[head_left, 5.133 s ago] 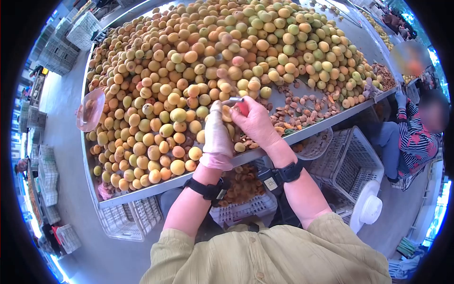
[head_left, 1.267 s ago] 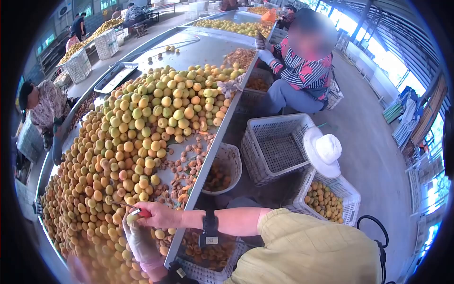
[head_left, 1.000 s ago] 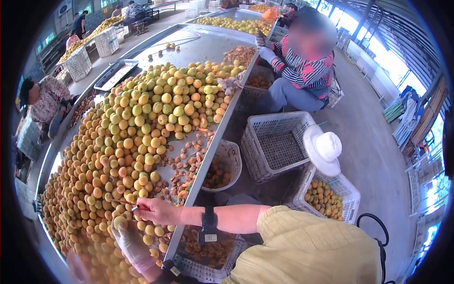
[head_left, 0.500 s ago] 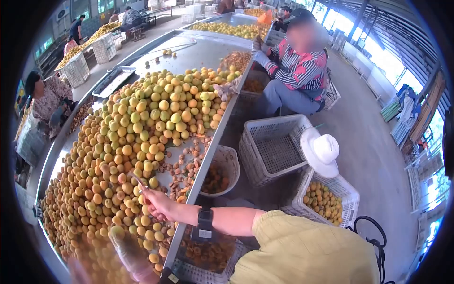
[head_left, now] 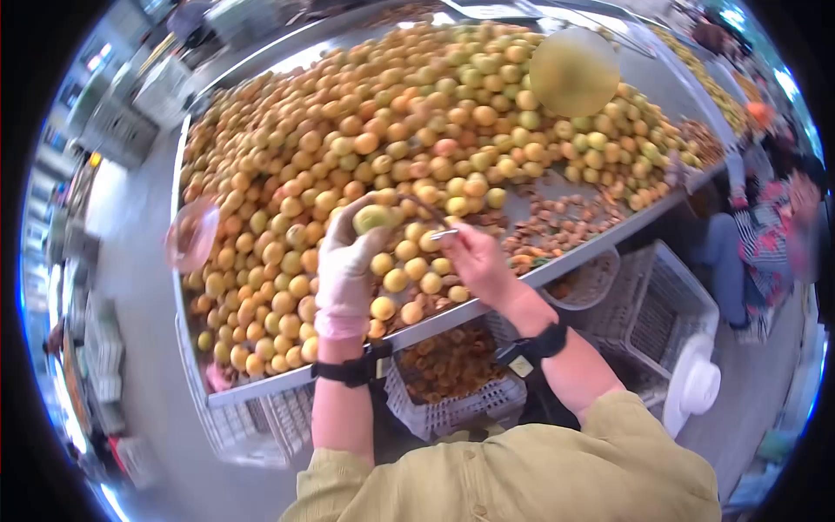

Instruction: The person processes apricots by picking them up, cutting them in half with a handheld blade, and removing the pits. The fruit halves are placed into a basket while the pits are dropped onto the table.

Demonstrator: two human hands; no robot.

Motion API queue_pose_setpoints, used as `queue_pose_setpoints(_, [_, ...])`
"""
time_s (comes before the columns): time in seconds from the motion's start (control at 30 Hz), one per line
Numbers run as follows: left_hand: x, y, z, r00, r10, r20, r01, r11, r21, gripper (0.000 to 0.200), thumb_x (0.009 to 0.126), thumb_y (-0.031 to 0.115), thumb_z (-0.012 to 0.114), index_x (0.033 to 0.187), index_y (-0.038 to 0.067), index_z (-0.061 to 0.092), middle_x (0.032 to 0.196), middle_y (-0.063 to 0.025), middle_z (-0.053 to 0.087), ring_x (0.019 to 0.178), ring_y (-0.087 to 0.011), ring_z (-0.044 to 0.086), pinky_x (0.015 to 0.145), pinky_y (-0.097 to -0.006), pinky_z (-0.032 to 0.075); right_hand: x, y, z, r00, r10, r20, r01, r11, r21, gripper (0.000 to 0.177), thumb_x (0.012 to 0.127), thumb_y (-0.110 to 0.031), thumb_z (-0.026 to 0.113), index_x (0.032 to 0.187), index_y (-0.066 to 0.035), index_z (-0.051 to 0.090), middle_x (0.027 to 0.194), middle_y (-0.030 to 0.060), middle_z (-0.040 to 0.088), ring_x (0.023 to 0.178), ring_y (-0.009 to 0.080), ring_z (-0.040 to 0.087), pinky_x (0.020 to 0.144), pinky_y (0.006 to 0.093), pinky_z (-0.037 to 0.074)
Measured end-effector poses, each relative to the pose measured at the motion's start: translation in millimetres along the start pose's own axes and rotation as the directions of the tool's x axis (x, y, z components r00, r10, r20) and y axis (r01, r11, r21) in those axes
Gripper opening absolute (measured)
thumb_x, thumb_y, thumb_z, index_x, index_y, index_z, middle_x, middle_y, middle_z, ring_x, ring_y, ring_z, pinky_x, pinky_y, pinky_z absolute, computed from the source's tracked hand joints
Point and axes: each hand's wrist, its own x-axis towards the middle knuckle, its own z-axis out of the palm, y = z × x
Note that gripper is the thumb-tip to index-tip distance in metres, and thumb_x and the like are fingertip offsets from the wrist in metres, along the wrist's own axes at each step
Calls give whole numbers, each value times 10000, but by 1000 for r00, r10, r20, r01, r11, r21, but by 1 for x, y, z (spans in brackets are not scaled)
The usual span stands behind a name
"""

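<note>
- Holding, item 1: left hand [head_left: 342,274], gloved; thumb and fingers curled round 1 yellow-green fruit [head_left: 373,219], its upper face exposed. Location: just left of the frame's centre, above the heap [head_left: 304,165].
- Holding, item 2: right hand [head_left: 477,265], bare; fingers pinched on 1 slim tool [head_left: 445,233], grip largely hidden by the hand. Location: right of centre.
- Tool, position: dark shank slanting towards upper left, far end near the fruit; contact cannot be told, owing to blur.
- Handling note, left: a firm but light hold would suit, the fruit seated deep between thumb and fingers so it cannot roll, without bruising the flesh.
- Handling note, right: short, controlled strokes advised, tool tip angled away from the gloved fingertips; a slip towards the thumb is the chief risk.
- Placement note: working over the table, inside its metal rim [head_left: 561,264], would catch a dropped fruit.
- Surroundings: brown stones [head_left: 565,217] on the table, right of centre; 1 crate [head_left: 435,420] of dark orange pieces at lower centre, beyond the rim, between the forearms; 1 round basket [head_left: 600,283] and 1 white hat [head_left: 698,387] to the right.
</note>
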Motion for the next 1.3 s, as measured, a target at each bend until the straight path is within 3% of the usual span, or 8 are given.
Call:
queue_pose_setpoints(0.1, [4,-5,-10,1000,12,24,-12,1000,1,480,797,69,683,1236,-21,512,1108,-80,601,999,-150,586,885,-262,469,1,-4,0,993,-117,18,118,980,-160,413,933,-410,538,802,-19,512,566,-1,424,560,80,389,500,260,348])
queue_pose_setpoints(0.33, [1,4,-11,998,-15,68,1,982,191,498,781,54,689,1243,-13,516,1142,-60,584,1033,-133,555,906,-259,448,-1,-5,-5,988,-114,108,140,947,-288,435,924,-439,536,843,-12,529,584,38,479,554,130,418,517,288,379])
queue_pose_setpoints(0.57, [2,-1,-16,997,-29,77,17,988,152,475,762,110,716,1190,-2,545,1136,-62,579,1028,-122,556,891,-252,450,3,-5,-10,988,19,151,22,964,-265,451,919,-450,541,858,-3,540,593,15,475,570,106,445,530,268,393])
queue_pose_setpoints(1.03, [-8,10,-11,999,4,53,-10,994,109,433,788,40,680,1198,-2,548,1096,-47,599,993,-117,571,889,-249,460,1,-16,4,988,-19,156,64,955,-289,443,925,-431,538,882,10,549,593,34,483,584,106,410,540,272,387])
queue_pose_setpoints(1.1, [-8,11,-17,998,-20,66,7,982,187,442,784,4,673,1206,-5,542,1088,-42,603,982,-119,577,890,-248,462,0,-20,-5,986,25,167,38,932,-359,440,924,-427,541,853,7,542,596,41,499,580,111,421,539,276,393])
queue_pose_setpoints(1.17, [-7,14,-22,990,-34,136,-40,861,507,450,782,-20,668,1212,-6,535,1090,-41,603,979,-119,578,891,-247,462,1,-20,-6,980,72,186,15,905,-426,439,923,-424,545,824,4,535,599,48,516,576,117,432,539,280,400])
queue_pose_setpoints(1.23, [-9,13,-23,990,-53,134,-18,878,478,454,781,23,693,1206,-9,534,1092,-49,604,975,-119,580,885,-249,469,-1,-17,-5,977,68,203,15,924,-381,445,921,-424,547,777,-5,515,585,57,515,557,132,441,531,295,405])
queue_pose_setpoints(1.3, [-12,10,-21,994,-82,73,65,974,215,452,783,81,713,1192,-7,543,1081,-55,608,980,-122,578,885,-252,468,-1,3,4,980,21,200,44,949,-314,444,923,-432,540,786,-10,519,580,57,502,552,135,438,529,300,399])
